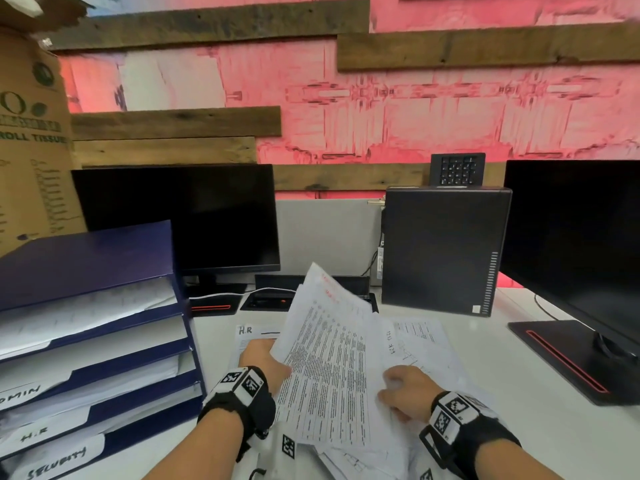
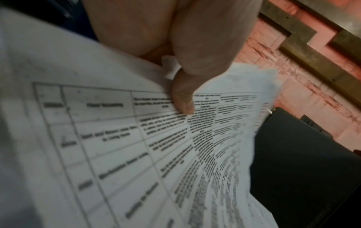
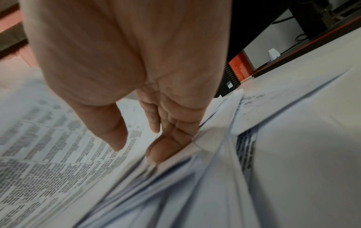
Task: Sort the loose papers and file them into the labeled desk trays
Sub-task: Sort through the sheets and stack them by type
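Left hand (image 1: 265, 363) grips a lifted sheaf of printed sheets (image 1: 329, 358) at its left edge, thumb (image 2: 182, 98) pressed on the top page, a table of text; the sheaf tilts up toward the far side. Right hand (image 1: 405, 389) rests, fingers (image 3: 166, 148) loosely bent and holding nothing, on the heap of loose papers (image 1: 426, 344) spread over the near centre of the white desk (image 1: 519, 427). A sheet headed "H.R" (image 1: 249, 332) lies flat just beyond the left hand. At near left stands a blue stack of desk trays (image 1: 104, 341), with paper in its tiers and handwritten labels, among them "H.R" (image 1: 33, 436). Far side: a dark monitor (image 1: 180, 216) on the left and a black computer case (image 1: 443, 247) at centre right.
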A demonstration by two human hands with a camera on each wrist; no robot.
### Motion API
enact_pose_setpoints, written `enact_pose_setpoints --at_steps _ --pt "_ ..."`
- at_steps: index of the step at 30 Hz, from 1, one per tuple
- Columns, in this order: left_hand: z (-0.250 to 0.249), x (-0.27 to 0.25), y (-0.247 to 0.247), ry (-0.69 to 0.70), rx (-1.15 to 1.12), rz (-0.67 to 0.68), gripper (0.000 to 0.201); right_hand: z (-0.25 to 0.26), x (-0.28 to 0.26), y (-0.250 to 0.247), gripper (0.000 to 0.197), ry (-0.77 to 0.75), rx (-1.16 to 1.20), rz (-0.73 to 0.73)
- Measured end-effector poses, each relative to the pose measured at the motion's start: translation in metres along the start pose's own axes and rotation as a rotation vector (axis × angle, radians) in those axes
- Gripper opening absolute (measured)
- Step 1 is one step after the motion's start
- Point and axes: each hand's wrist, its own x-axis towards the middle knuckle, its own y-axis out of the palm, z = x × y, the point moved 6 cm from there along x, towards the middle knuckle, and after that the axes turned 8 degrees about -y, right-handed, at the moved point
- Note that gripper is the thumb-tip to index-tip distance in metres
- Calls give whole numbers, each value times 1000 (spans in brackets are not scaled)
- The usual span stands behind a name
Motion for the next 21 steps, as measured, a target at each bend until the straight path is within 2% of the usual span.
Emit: enact_pose_setpoints --at_steps 4,8,13,15,18,21 --pt "7 -6 -18 -23 -73 -36 20 -1 -5 -2 61 9 44 -5" --pt "8 -13 -35 -2 -113 -50 29 6 -18 -8 63 1 -97 -33" --pt "8 -21 -52 30 -126 -75 30 18 -32 -3 64 10 -202 65" --pt "7 -24 -59 47 -145 -85 29 26 -33 -1 65 -20 -157 68" --pt "6 -30 -69 70 -171 -99 26 41 -34 -2 70 -88 -42 -4" --pt "7 -34 -79 104 -230 -93 23 51 -36 -6 70 -136 182 -92"
